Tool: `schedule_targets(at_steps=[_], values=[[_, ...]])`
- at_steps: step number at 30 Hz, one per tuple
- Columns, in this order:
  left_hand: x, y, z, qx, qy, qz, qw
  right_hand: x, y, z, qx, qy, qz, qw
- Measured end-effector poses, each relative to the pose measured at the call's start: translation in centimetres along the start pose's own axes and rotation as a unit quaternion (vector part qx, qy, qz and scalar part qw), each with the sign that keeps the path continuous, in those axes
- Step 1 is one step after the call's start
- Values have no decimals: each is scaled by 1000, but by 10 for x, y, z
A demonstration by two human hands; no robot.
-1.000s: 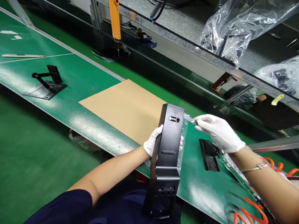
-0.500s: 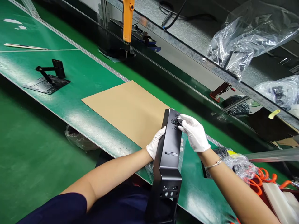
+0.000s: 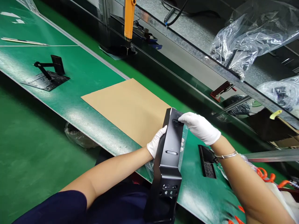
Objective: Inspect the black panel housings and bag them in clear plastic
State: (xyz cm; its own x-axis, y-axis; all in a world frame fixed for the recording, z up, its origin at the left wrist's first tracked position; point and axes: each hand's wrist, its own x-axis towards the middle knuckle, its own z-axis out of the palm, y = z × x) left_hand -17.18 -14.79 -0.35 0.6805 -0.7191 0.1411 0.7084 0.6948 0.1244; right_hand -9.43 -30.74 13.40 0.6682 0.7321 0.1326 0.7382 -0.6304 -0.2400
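- Gripping the black housing [image 3: 168, 155] firmly at its 9 o'clock edge, my left hand [image 3: 156, 143] keeps it upright.
- My right hand [image 3: 201, 128] presses curled fingertips at 12 o'clock; I push squarely.

We see black housing [image 3: 169, 149]: matt, smooth, looks like painted metal or plastic, cannot tell which. Clear plastic film [image 3: 183, 146] behind it, glossy, crinkled. Our left hand [image 3: 156, 143] and right hand [image 3: 200, 127] in white gloves, thin cloth-like, matt. Cardboard sheet [image 3: 127, 107]: brown, matt, flat. Green bench top [image 3: 77, 90]: smooth, shiny with glare. Black stand [image 3: 48, 74]: dark, slightly glossy base. Plastic bags [image 3: 245, 40]: clear, wrinkled, shiny. We note orange tool [image 3: 129, 18], smooth plastic.
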Motion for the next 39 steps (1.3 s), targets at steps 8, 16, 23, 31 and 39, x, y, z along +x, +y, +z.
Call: schedule_targets(at_steps=[8,16,23,31,39], values=[[-2,1,15,18,-2,-7,1000,19,-8,1,-68,-68,-149,984],[-1,1,0,-20,-1,-2,1000,14,-1,19,-33,56,-74,995],[-1,2,-1,-40,-16,-17,999,-11,5,41,66,238,83,966],[1,1,5,-20,-29,-9,999,-18,4,56,39,235,81,968],[-1,3,4,8,-27,-16,999,-14,0,58,240,285,238,897]])
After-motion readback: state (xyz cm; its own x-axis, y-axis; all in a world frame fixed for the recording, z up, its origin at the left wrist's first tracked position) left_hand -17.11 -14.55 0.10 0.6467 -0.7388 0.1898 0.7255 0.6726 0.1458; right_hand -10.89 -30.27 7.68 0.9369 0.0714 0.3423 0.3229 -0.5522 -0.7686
